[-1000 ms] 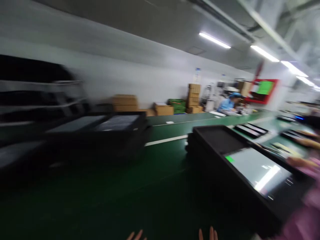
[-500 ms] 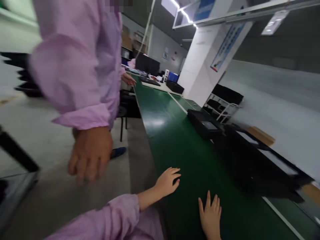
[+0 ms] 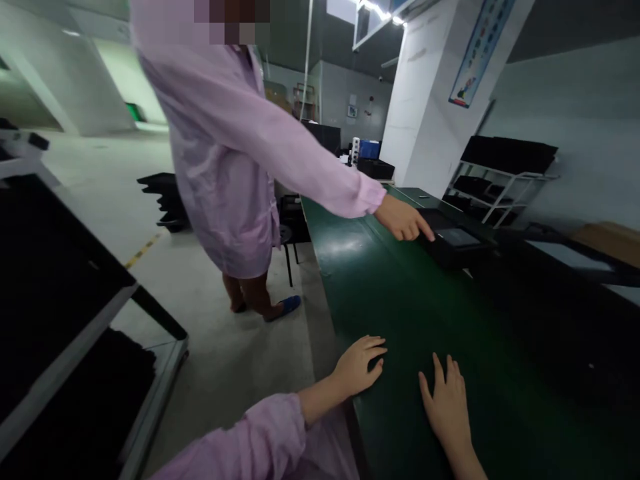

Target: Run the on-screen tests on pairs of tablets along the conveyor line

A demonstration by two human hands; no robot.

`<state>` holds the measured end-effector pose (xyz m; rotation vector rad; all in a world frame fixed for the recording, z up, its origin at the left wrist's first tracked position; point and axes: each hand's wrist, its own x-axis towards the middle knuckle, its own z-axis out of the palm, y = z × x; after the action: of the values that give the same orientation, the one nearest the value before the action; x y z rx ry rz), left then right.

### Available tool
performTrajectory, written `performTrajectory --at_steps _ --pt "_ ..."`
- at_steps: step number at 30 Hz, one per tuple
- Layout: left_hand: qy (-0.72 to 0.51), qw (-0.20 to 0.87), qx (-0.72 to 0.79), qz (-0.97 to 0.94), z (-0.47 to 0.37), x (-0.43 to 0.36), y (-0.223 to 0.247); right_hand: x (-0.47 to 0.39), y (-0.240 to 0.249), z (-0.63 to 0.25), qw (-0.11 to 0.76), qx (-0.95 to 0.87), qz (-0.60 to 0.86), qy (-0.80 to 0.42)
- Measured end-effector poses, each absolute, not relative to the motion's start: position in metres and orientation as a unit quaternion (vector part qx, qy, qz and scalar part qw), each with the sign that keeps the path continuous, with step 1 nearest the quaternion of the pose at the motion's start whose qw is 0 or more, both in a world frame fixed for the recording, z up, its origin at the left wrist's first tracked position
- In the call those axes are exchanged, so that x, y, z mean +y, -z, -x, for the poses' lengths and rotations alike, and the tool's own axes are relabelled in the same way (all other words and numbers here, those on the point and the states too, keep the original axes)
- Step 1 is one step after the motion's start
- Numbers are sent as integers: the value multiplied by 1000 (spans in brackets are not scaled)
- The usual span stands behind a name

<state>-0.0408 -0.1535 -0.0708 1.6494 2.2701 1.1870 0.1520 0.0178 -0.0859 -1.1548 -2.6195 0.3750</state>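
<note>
My left hand (image 3: 361, 365) rests on the green tabletop (image 3: 370, 293) near its left edge, fingers apart and holding nothing. To its right my right hand (image 3: 447, 399) lies on the same surface with its fingers spread, also bare. Farther along, a co-worker's hand (image 3: 404, 219) reaches in from the left and points with one finger at a black box-like case (image 3: 450, 250) with a grey panel on top. Whether that fingertip touches the case I cannot tell.
The co-worker (image 3: 220, 153) in a pink smock stands left of the table. A dark cart (image 3: 165, 373) is at the lower left. Black cases with pale panels (image 3: 570, 257) line the table's right side. A white rack (image 3: 505, 190) with black trays stands behind.
The co-worker's arm, hanging down before, now stretches over the table toward the black case. My view has swung left. Both my hands stay spread on the table.
</note>
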Motion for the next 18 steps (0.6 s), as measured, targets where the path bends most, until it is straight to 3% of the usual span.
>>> performTrajectory --at_steps 18 --pt "-346 31 776 -526 37 -165 69 47 98 -116 173 -919 319 -151"
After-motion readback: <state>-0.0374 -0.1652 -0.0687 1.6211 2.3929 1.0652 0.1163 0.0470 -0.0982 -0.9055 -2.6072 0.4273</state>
